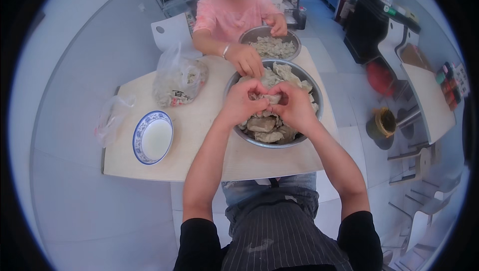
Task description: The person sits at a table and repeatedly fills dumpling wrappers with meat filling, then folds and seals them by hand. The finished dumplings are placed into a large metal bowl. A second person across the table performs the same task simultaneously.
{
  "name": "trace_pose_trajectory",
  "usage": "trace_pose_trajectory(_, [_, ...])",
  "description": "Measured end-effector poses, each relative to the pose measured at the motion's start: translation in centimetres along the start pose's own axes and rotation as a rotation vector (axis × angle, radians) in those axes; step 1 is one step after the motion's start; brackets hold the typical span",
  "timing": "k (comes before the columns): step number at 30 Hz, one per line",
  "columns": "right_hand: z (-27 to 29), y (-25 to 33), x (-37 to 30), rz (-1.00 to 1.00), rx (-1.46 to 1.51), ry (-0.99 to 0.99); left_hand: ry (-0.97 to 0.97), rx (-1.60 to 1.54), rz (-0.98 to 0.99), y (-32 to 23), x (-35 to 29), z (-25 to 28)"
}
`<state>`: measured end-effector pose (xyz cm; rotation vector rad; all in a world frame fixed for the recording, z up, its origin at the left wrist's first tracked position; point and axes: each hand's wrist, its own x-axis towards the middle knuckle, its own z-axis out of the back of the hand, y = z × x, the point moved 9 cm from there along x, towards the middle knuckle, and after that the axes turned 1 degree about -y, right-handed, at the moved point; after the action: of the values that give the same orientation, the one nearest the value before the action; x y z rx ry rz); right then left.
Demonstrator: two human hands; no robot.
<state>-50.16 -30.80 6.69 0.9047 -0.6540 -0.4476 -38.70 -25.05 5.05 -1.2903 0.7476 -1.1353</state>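
Note:
Both my hands are over a large metal bowl heaped with pale, grey-beige floppy pieces that look like oyster mushrooms. My left hand and my right hand meet at the fingertips, thumbs facing each other. Pinched between them is a small pale mushroom-like piece, partly hidden by my fingers. Just beyond my left hand, a co-worker's hand reaches to the far rim of the same bowl. Behind it stands a second metal bowl with smaller pale pieces, and the co-worker's other hand is at its rim.
On the pale table, a clear plastic bag of similar pieces stands at left. Nearer lie a crumpled plastic bag and a blue-patterned white bowl with whitish contents. Chairs, a bin and another table are at right.

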Motion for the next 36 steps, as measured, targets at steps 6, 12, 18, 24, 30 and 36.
trace_pose_trajectory(6, [-0.3, -2.0, -0.2, -0.134, 0.257, 0.016, -0.203, 0.120, 0.000, 2.2, 0.1, 2.8])
trace_pose_trajectory(12, [-0.1, -1.4, 0.0, -0.025, 0.090, 0.014, 0.015, -0.130, 0.011, -0.3, 0.0, 0.0])
trace_pose_trajectory(18, [-0.1, 0.6, -0.4, 0.012, -0.038, 0.004, -0.148, 0.437, -0.175, 0.1, 0.2, 1.2])
trace_pose_trajectory(24, [1.1, -0.8, -0.7, -0.019, -0.087, -0.031, -0.001, -0.197, 0.049, 1.1, -0.1, 1.2])
trace_pose_trajectory(30, [0.0, 0.5, 0.5, -0.016, -0.061, 0.039, 0.041, 0.121, -0.018, 0.6, 0.1, 0.0])
trace_pose_trajectory(36, [-0.9, -3.0, 0.4, -0.117, 0.401, 0.008, -0.204, -0.208, 0.024, 2.0, 0.0, 1.3])
